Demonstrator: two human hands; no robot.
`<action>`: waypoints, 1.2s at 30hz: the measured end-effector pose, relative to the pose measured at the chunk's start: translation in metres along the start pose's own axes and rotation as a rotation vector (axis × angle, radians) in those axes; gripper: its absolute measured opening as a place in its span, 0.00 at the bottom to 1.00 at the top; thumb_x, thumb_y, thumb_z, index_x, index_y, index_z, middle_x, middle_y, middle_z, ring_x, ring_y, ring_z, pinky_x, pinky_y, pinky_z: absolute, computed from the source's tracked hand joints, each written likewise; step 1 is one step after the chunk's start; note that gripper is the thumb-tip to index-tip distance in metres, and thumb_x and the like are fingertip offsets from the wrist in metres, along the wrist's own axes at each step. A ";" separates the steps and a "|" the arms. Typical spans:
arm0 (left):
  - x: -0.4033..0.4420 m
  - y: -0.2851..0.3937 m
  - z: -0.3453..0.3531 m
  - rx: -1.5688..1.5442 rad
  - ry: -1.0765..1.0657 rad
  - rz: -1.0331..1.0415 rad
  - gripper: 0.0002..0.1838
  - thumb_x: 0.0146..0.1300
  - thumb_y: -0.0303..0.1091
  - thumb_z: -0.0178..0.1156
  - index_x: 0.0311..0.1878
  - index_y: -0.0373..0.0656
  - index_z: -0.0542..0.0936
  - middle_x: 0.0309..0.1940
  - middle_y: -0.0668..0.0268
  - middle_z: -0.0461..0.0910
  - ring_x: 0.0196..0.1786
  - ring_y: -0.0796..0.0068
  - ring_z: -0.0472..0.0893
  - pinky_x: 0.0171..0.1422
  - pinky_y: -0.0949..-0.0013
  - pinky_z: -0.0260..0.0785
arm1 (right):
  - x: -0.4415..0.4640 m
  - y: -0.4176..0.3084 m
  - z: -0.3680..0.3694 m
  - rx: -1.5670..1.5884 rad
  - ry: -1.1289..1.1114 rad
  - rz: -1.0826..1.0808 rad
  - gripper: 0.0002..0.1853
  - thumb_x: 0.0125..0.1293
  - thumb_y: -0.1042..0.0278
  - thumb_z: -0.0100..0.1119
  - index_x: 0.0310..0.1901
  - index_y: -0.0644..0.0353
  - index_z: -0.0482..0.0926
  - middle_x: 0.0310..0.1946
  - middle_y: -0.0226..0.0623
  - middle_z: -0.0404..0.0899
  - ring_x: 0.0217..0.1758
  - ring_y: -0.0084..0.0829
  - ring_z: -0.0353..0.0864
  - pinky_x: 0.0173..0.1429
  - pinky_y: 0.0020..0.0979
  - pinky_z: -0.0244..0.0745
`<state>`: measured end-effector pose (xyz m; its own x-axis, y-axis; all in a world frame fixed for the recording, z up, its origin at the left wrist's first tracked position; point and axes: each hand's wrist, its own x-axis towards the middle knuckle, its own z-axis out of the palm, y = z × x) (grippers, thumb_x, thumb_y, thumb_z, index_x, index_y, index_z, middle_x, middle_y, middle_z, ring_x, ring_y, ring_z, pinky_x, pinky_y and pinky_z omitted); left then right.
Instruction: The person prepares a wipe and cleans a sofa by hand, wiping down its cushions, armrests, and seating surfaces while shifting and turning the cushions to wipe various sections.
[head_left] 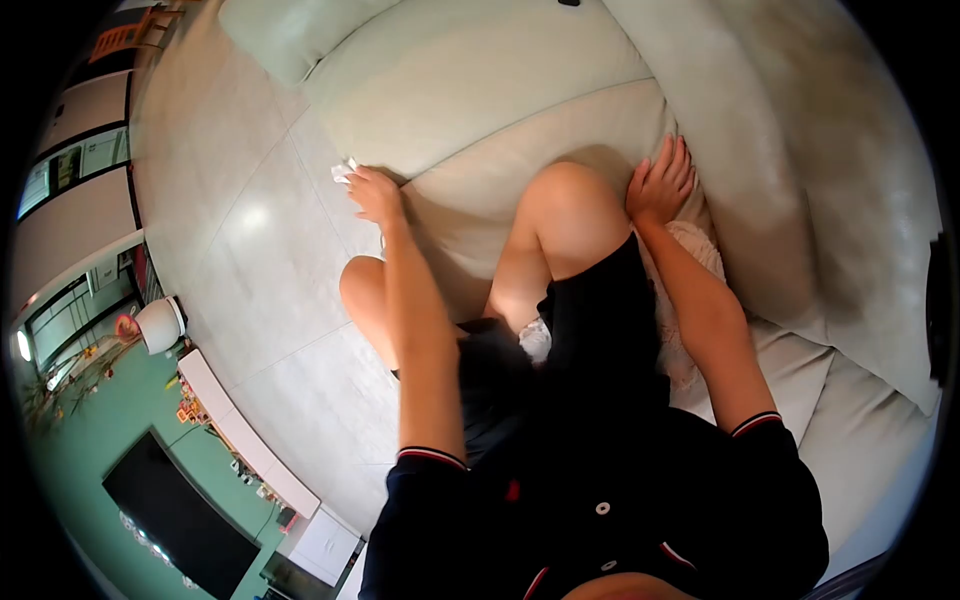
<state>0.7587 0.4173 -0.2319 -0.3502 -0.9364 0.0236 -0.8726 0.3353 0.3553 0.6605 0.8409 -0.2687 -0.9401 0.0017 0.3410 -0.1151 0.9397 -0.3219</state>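
My left hand (376,196) is at the front edge of the pale sofa seat (480,90), its fingers closed on a crumpled white tissue (343,170) that sticks out past the fingertips. Flat on the seat near the backrest lies my right hand (662,182), fingers stretched out and holding nothing. Between the two arms my bent knee (580,205) rests on the cushion. A bunched pale, lacy cloth (695,245) lies under my right forearm, partly hidden.
The sofa backrest (780,180) rises on the right. A small dark object (569,3) sits at the top edge. Grey tiled floor (260,220) runs along the left. Beyond it stand a long low cabinet (250,430), a white pot (160,325) and a black television (180,510).
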 end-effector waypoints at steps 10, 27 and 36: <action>-0.128 0.073 -0.009 -0.145 -0.111 0.390 0.33 0.79 0.53 0.35 0.76 0.39 0.63 0.80 0.55 0.54 0.83 0.53 0.47 0.82 0.38 0.29 | 0.002 0.000 -0.001 -0.019 -0.042 0.060 0.34 0.71 0.54 0.45 0.76 0.55 0.57 0.77 0.41 0.56 0.79 0.44 0.55 0.79 0.55 0.44; -0.142 0.267 0.076 0.010 -0.245 1.659 0.31 0.76 0.57 0.41 0.74 0.51 0.69 0.78 0.74 0.61 0.81 0.67 0.57 0.83 0.41 0.36 | -0.001 0.002 0.002 -0.004 -0.026 0.055 0.33 0.73 0.51 0.39 0.76 0.58 0.59 0.77 0.43 0.56 0.80 0.45 0.53 0.80 0.53 0.43; -0.123 0.224 0.048 0.048 -0.212 1.743 0.25 0.77 0.51 0.45 0.69 0.52 0.75 0.75 0.77 0.66 0.78 0.70 0.61 0.83 0.47 0.45 | 0.000 0.001 0.000 -0.005 -0.011 0.037 0.34 0.71 0.52 0.44 0.76 0.56 0.59 0.76 0.42 0.58 0.78 0.45 0.56 0.79 0.55 0.46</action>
<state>0.5904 0.6128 -0.1999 -0.8345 0.5135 0.1997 0.5282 0.8488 0.0248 0.6608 0.8412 -0.2694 -0.9470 0.0332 0.3195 -0.0782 0.9408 -0.3297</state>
